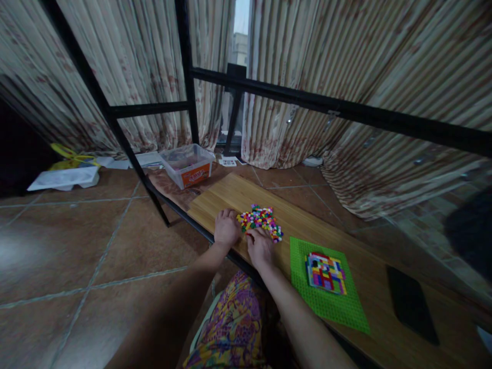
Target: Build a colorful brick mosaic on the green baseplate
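A loose pile of small, many-coloured toy bricks (261, 218) lies on the wooden bench top. At the pile's left edge rests my left hand (227, 226), fingers bent down toward the wood and apart, with no brick visible in it. My right hand (261, 247) is at the near side of the pile, thumb and fingertips closed on what looks like a red toy brick (248, 234). To the right, a green baseplate (302, 294) carries a built-up block (326, 274) of multicoloured bricks. Neither hand touches that plate.
A clear plastic box (197, 171) with an orange label stands past the bench's left end. A dark flat object (411, 302) lies on the bench (226, 189) at right. Black metal bars (269, 92) cross in front of the curtains (292, 51). A white tray (65, 178) sits at left.
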A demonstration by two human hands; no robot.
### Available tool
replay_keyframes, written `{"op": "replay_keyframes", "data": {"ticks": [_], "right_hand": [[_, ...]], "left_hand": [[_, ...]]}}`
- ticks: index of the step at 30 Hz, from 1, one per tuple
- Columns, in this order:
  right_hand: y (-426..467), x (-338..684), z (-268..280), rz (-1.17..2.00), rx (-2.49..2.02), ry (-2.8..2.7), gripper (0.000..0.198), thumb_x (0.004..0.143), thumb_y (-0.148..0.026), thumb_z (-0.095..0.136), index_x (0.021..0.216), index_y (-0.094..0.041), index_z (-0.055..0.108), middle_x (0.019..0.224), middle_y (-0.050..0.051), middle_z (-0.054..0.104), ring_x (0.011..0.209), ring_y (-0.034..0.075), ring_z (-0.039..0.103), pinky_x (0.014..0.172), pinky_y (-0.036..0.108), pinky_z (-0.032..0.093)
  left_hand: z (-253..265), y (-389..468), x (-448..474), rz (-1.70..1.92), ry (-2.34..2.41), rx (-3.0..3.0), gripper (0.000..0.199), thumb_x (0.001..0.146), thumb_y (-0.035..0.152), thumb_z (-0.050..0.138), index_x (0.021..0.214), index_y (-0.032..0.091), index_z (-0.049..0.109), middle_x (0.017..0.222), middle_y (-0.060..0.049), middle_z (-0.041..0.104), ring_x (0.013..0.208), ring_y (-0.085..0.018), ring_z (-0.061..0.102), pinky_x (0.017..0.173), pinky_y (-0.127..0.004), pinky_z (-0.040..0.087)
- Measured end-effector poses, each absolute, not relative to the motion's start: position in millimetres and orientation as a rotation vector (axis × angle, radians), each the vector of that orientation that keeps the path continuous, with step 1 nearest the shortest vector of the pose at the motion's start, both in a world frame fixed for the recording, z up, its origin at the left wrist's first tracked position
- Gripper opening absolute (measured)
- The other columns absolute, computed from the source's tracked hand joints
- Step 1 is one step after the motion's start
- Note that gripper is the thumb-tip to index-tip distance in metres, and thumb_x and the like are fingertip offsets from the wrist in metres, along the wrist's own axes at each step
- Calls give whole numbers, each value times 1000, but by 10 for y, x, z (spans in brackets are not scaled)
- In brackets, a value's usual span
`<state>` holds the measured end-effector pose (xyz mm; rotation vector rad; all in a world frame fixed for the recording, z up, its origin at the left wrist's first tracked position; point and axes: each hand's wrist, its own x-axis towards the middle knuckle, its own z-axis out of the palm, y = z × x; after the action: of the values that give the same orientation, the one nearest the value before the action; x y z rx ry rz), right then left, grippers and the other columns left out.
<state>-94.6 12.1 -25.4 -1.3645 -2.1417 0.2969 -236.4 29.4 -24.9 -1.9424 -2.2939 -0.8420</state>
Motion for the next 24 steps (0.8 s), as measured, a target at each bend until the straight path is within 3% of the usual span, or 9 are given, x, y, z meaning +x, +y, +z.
{"op": "replay_keyframes", "data": {"ticks": [8,14,24], "right_hand": [[-221,-631,-61,345,-1380,-1977,22,89,-25,49,98,-23,69,97,5,67,95,20,59,86,32,46],[-577,55,-6,436,-1472,-1670,23,88,-36,52,93,-24,71,93,6,69,90,21,62,82,34,49],[-603,825,49,167,-1770,-1341,31,82,-44,54,92,-19,70,89,8,70,78,21,62,77,36,48]], "left_hand": [[-229,300,-2382,-855,-2269,-1946,31,86,15,42,104,16,68,108,-11,66,101,-26,56,94,-39,44],[-250,328,-2413,-863,-2244,-1956,34,87,18,40,106,14,67,111,-13,65,103,-29,55,94,-42,43],[-280,370,-2429,-860,-2216,-1934,36,87,20,39,107,14,68,111,-12,66,102,-29,57,93,-42,44]]}}
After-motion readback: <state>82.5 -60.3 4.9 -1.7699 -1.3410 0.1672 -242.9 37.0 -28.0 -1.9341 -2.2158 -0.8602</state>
